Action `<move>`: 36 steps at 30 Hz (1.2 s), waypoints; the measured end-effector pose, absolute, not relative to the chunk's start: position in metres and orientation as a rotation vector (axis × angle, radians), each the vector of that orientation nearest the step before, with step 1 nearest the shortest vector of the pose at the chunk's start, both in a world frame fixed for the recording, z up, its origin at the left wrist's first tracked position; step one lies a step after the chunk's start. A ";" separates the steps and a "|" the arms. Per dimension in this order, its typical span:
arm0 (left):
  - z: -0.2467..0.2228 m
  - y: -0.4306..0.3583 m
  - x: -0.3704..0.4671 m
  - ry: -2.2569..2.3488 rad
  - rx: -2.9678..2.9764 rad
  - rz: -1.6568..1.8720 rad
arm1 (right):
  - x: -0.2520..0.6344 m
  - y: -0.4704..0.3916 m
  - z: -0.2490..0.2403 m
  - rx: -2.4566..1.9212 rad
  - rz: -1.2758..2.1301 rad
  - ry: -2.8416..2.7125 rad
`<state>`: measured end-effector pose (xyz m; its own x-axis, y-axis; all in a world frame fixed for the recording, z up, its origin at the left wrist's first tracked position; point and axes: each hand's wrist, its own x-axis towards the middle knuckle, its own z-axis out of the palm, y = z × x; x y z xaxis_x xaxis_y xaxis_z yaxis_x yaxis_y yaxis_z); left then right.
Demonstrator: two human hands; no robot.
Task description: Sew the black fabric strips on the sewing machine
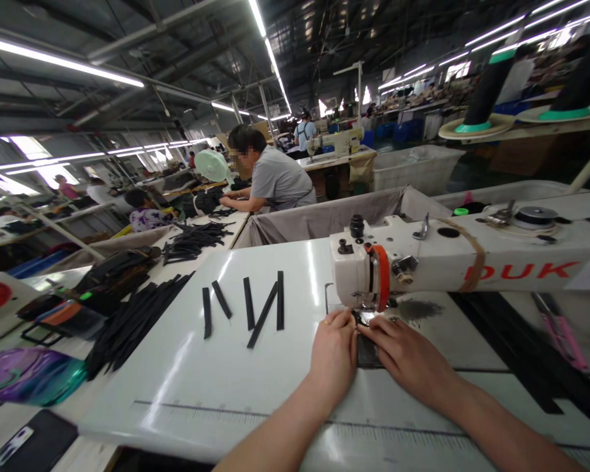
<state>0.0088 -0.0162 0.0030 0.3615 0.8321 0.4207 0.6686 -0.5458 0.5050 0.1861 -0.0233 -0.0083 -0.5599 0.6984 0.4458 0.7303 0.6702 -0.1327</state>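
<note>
Your table (275, 383), one, white and glossy, a ruler scale printed along its near edge, fills the lower middle of the frame. Bin (319, 219), one, lined in grey cloth, beyond the table's far edge. Co-worker (285, 176), one, grey top, upper middle, hands at dark pieces on another table. Sewing machine (432, 259), one, white with red lettering and an orange band, reaching in from the right, its head right of centre. Fan (212, 166), one, pale green, near the co-worker. Long strips (509, 354), black, several, under the machine's arm and running to the lower right. Thread cones (489, 88), two, black on green bases, upper right. Strip heap (135, 321), black, left of your table. Your left hand (333, 347), fingers bent, tips down close by the needle. Your right hand (407, 347), fingers reaching to the same spot, tips near the left's; whether either hand grips anything, you cannot tell, the fingers hiding it. Pouch (29, 377), one, purple and teal, left edge. Scissors (565, 331), one pair, pink handles, beside the long strips at right. Phone (34, 442), one, dark, lower left corner. Short strips (280, 300), five, black, laid flat left of your hands, one slanting between two more upright ones.
</note>
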 end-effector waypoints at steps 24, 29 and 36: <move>0.000 -0.018 0.011 1.411 2.485 0.858 | 0.182 -0.026 -0.013 -1.142 -0.203 -2.401; -0.002 -0.017 0.012 1.435 2.496 0.866 | 0.181 -0.026 -0.012 -1.132 -0.198 -2.397; 0.000 -0.016 0.012 1.431 2.521 0.804 | 0.182 -0.026 -0.014 -1.152 -0.167 -2.403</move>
